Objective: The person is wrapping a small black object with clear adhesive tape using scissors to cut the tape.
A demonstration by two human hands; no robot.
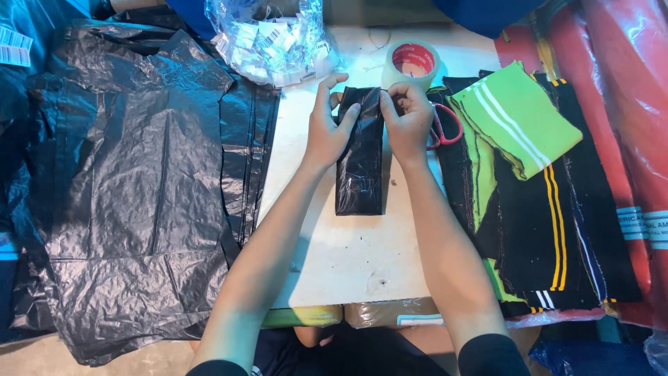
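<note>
A narrow packet wrapped in black plastic [360, 174] lies lengthwise on the white table [355, 257]. My left hand [327, 129] presses its upper left edge, fingers lying over the top. On the packet's upper right edge my right hand [407, 122] pinches the far end of the wrap. Both hands meet at the packet's far end. Just beyond them stands a roll of clear tape with a red core [412, 63].
Large black plastic bags [132, 181] cover the left side. A clear bag of white labels [271, 38] sits at the back. Red-handled scissors [445, 129] lie by my right hand. Green and black striped knit pieces [522, 139] pile up on the right, beside red wrapped rolls [626, 104].
</note>
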